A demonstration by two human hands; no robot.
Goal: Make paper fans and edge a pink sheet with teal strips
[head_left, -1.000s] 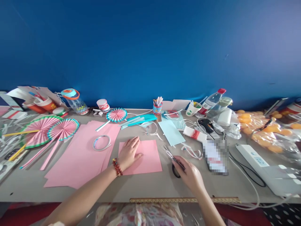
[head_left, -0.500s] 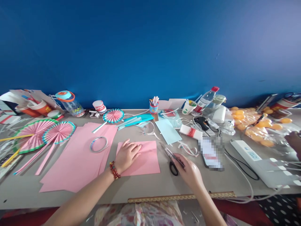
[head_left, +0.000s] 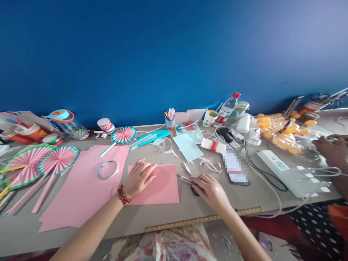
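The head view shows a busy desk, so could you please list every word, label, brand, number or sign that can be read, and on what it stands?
No text can be read with certainty.
Bottle label: print too small.
Red-and-white tub: markings too small and blurred.
Phone: screen pixelated, unreadable.
Red paper cup: markings too blurred.
Power strip: any markings too small.

red beaded bracelet on left wrist, bare forearms, pale garment with blotchy print
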